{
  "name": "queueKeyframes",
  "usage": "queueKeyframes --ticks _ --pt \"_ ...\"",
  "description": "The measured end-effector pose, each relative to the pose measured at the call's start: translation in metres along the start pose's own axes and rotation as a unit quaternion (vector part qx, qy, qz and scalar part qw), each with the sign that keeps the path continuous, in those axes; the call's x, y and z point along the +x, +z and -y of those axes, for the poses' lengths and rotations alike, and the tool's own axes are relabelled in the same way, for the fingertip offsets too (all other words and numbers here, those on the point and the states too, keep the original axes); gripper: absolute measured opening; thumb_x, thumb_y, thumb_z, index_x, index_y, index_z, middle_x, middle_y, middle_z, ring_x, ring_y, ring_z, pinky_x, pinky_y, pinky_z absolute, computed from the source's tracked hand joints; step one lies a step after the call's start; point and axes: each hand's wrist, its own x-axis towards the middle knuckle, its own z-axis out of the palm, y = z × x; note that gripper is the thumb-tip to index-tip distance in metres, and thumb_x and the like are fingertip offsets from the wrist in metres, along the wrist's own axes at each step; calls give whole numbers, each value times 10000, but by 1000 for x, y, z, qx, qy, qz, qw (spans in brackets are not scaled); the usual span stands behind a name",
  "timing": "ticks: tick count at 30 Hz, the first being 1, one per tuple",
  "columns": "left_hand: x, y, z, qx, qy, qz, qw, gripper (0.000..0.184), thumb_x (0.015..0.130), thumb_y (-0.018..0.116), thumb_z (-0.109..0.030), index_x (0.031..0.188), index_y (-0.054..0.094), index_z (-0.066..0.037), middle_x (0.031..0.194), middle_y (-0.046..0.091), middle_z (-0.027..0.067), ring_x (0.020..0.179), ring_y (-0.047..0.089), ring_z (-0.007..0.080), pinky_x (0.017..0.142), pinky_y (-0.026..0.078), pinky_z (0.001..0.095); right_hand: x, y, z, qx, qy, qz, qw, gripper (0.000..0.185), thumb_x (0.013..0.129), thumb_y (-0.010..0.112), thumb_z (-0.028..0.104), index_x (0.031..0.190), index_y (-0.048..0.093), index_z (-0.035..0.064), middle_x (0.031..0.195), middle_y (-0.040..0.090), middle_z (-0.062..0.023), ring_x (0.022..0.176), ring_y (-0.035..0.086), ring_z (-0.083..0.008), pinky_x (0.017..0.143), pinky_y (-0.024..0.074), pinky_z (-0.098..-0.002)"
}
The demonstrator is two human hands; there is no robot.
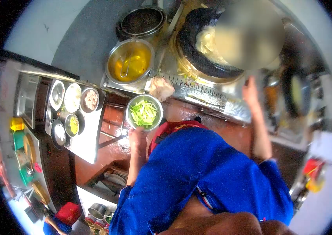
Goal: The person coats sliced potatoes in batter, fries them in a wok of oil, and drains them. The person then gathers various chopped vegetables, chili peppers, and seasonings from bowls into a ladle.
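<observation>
My left hand grips the near rim of a metal bowl, holding it over the floor just in front of the stove. Cut green vegetable sticks fill this bowl. My right hand reaches to the stove's front edge, below and right of a large black wok. Its fingers are smeared, so whether it grips anything is unclear. Inside the wok lies a pale, creamy-looking mass; a blurred patch covers the wok's right side. A crumpled beige cloth rests at the stove edge beside the bowl.
Left of the wok stands a pot of yellow oil with a ladle in it, and behind that a dark pot. A side table carries several food bowls. Another wok is at right. A co-worker shows at lower left.
</observation>
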Motion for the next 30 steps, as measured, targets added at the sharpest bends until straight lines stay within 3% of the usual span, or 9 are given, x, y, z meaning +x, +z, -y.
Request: queueKeyframes --ticks 3,6,9,16,17,20,21,25,30 --pt "-5 3 -4 -20 -3 20 1000 345 758 526 71 1094 581 15 998 641 118 810 640 224 664 545 313 -10 -31 89 281 220 138 924 612 843 522 59 1415 313 124 638 481 -16 511 456 -99 393 361 -271" --pt "-1 2 -8 6 -22 9 1000 354 753 522 75 1098 579 17 1017 640 131 828 646 237 675 556 318 -8 -33 108 447 276 141 839 605 831 510 17 1398 328 120 649 471 -7 501 456 -103 394 366 -259" --pt "-6 7 -13 -1 -22 3 1000 371 762 510 74 1128 553 32 1031 635 165 889 652 287 733 582 378 -22 -48 126 466 272 166 825 607 821 524 1 1385 333 114 653 456 1 474 434 -95 385 355 -245" --pt "-16 12 -23 13 -48 13 999 343 755 546 42 1085 603 -31 999 657 112 821 651 257 683 565 363 -70 -83 132 327 154 244 900 667 819 544 18 1433 298 102 642 476 -14 413 399 -88 358 329 -261" --pt "-14 11 -22 16 -48 17 999 343 755 549 41 1086 604 -34 992 659 110 812 653 257 677 566 363 -75 -95 140 252 130 250 926 680 818 552 13 1445 296 78 759 573 -77 518 501 -117 452 416 -263" --pt "-27 23 -33 1 -68 16 998 342 758 561 38 1090 601 -33 981 662 111 806 655 260 664 566 371 -91 -122 128 207 33 222 952 649 823 554 11 1429 326 50 1008 626 -146 798 621 -198 696 501 -284" --pt "-25 22 -30 3 -53 29 998 343 760 562 40 1093 600 -32 983 662 112 813 656 262 669 567 374 -95 -126 114 173 -4 208 963 637 828 545 5 1426 333 50 1242 567 -189 1092 578 -254 916 442 -308" --pt "-15 12 -16 13 -31 31 999 340 767 563 48 1097 595 -28 985 662 114 822 657 265 696 572 380 -108 -168 123 50 -98 168 980 667 804 546 16 1429 321 77 1233 562 -242 1139 572 -320 961 429 -361" --pt "-22 18 -21 -2 -53 36 998 353 773 551 52 1119 580 -13 1016 654 139 835 662 281 720 578 405 -86 -140 122 -61 -68 228 969 667 797 518 43 1430 318 101 1184 564 -284 1050 568 -441 923 451 -448"
